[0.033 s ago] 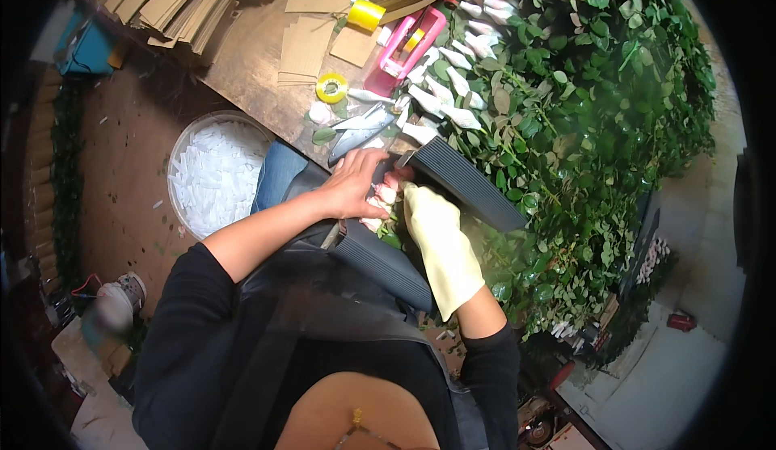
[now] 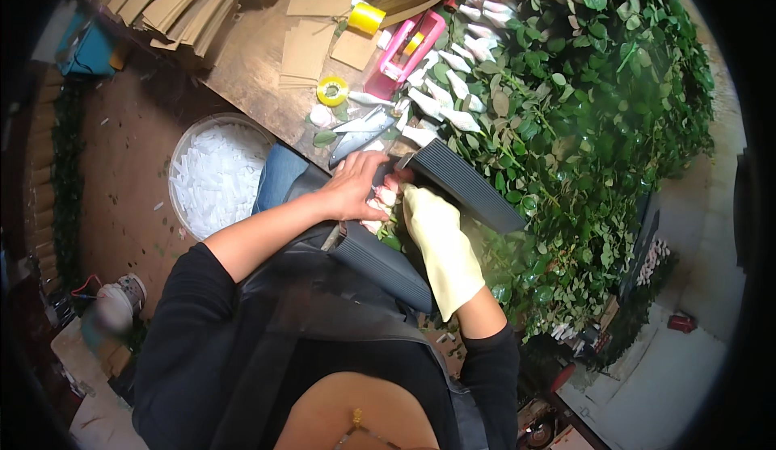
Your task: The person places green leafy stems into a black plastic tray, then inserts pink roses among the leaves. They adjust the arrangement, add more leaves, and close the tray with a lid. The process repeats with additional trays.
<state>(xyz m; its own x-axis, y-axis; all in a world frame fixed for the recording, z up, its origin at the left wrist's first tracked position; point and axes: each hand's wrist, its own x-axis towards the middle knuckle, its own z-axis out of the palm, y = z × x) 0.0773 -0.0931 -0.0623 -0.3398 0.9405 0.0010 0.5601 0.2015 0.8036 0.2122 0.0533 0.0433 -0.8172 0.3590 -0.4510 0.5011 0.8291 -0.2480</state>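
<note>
The work in hand looks like bundling — a small bunch of pale pink rosebuds (image 2: pixel 385 198) is being gathered and squared up between two dark ribbed sheets (image 2: pixel 465 185), one at 2 o'clock of the hands and another at 6 o'clock, over the lap. The bare left hand (image 2: pixel 356 185) is curled over the buds from 9 o'clock, fingers closed down on them. The right hand (image 2: pixel 432 228), in a pale yellow glove, comes up from 5 o'clock and presses against the same bunch; its fingertips are hidden behind the buds, so I cannot tell how tightly it grips. The next move, as I judge it, calls for keeping the heads level while the ribbed sheet is drawn round them — gently, since buds bruise. At 12 o'clock lie wrapped white buds (image 2: pixel 440 98) on the table (image 2: pixel 250 70), and at 9 o'clock a tub of white scraps (image 2: pixel 214 171)
</note>
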